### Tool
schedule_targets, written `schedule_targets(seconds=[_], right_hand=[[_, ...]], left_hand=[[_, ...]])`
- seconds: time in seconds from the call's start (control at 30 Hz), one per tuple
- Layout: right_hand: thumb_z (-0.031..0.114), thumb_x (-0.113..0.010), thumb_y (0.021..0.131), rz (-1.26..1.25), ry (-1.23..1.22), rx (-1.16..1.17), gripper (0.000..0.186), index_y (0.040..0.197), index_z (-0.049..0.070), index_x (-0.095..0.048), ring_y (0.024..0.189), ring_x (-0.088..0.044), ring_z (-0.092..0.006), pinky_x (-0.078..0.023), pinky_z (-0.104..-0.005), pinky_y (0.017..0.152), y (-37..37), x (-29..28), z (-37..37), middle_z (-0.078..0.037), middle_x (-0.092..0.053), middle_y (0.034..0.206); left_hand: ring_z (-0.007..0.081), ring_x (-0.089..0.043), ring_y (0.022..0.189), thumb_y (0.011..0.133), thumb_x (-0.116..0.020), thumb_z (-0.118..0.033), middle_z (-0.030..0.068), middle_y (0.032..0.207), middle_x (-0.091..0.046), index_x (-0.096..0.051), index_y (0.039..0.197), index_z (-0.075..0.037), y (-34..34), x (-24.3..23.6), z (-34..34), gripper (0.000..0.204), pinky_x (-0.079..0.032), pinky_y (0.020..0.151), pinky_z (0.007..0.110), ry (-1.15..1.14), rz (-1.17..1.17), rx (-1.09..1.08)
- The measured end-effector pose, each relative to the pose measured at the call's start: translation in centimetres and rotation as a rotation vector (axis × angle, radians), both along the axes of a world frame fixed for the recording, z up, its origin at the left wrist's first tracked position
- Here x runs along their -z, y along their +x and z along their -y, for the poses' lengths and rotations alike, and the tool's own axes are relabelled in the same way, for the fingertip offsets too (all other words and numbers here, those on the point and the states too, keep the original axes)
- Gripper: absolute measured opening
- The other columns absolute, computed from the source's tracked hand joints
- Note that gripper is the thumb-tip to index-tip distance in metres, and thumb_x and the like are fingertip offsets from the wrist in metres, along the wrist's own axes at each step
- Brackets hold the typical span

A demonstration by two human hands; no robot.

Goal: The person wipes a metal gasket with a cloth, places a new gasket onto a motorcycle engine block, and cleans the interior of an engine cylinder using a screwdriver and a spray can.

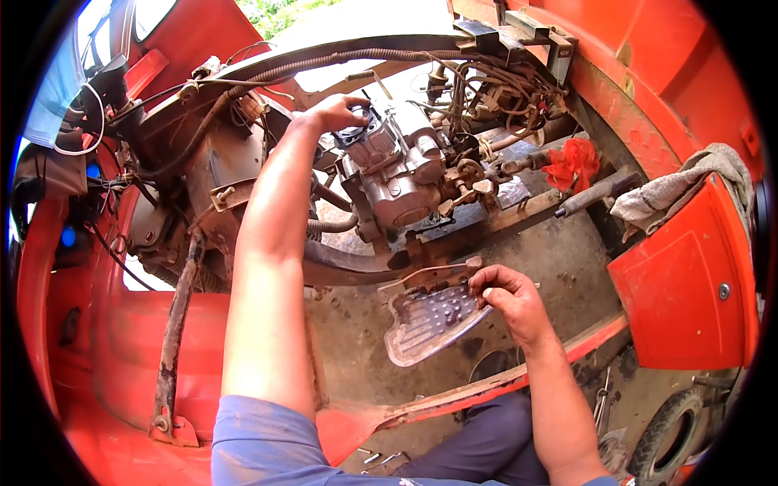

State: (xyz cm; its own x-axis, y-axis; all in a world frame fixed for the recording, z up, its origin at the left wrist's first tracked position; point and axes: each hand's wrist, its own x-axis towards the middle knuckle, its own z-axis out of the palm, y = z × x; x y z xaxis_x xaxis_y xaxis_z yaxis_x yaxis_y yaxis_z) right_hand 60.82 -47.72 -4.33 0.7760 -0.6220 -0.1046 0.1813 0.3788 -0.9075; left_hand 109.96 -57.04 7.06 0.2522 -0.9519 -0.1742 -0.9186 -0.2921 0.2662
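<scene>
At the middle top, a grey metal engine point(402, 194) sits in the vehicle's frame. My left hand point(336, 112) reaches onto the top of its cylinder point(369, 146), fingers bent over a dark opening; what they hold, if anything, is hidden. Below the engine, my right hand point(508, 300) is closed in a pinch at the right end of a ridged, studded metal plate point(425, 324) with dark grime on it. I cannot make out whether it grips that plate or a small piece beside it.
Red body panels point(673, 275) surround the frame, with a grey cloth point(664, 198) at right. A red rag point(567, 170) lies beside hoses and wiring. A blue mask point(50, 105) hangs upper left. A tyre point(664, 429) and tools point(601, 401) lie on the floor below.
</scene>
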Motion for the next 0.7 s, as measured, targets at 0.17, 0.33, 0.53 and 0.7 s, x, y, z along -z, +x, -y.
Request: schedule_targets(seconds=[0.17,0.33,0.53,0.7], right_hand=[[0.002,-0.056,0.087,-0.061,-0.042,-0.063,0.025,0.109,-0.001,-0.069,0.092,-0.062,-0.0114,-0.051,-0.0286,0.084,0.4,-0.1,-0.3,-0.003,-0.07,0.102],[0.002,-0.055,0.088,-0.076,-0.079,-0.093,0.026,0.11,-0.001,-0.069,0.091,-0.062,-0.0102,-0.051,-0.0277,0.084,0.1,-0.1,-0.4,-0.003,-0.07,0.103],[0.002,-0.056,0.09,-0.125,-0.092,-0.129,0.026,0.112,-0.001,-0.069,0.094,-0.062,-0.0096,-0.051,-0.0278,0.087,0.2,-0.2,-0.6,-0.003,-0.069,0.104],[0.002,-0.058,0.091,-0.142,-0.139,-0.203,0.026,0.116,-0.001,-0.068,0.099,-0.063,-0.0102,-0.052,-0.0291,0.09,0.3,0.2,-1.0,-0.002,-0.069,0.106]], left_hand=[[0.0322,-0.054,0.133,0.086,-0.074,-0.036,0.0141,0.146,-0.054,-0.053,0.15,-0.029,0.2,0.4,0.3,0.068,-0.043,0.113,0.04,0.014,0.007,0.038],[0.0306,-0.048,0.136,0.086,-0.076,-0.038,0.0107,0.146,-0.046,-0.051,0.151,-0.03,-0.8,0.0,1.0,0.07,-0.042,0.114,0.042,0.06,0.114,0.017],[0.0243,-0.068,0.107,0.084,-0.076,-0.036,0.0121,0.133,-0.065,-0.049,0.153,-0.031,-0.8,-0.6,1.5,0.075,-0.053,0.099,0.038,0.085,0.161,0.044],[0.0249,-0.067,0.111,0.082,-0.075,-0.036,0.013,0.135,-0.065,-0.044,0.155,-0.036,-1.6,-1.1,1.6,0.08,-0.052,0.102,0.039,0.175,0.097,-0.045]])
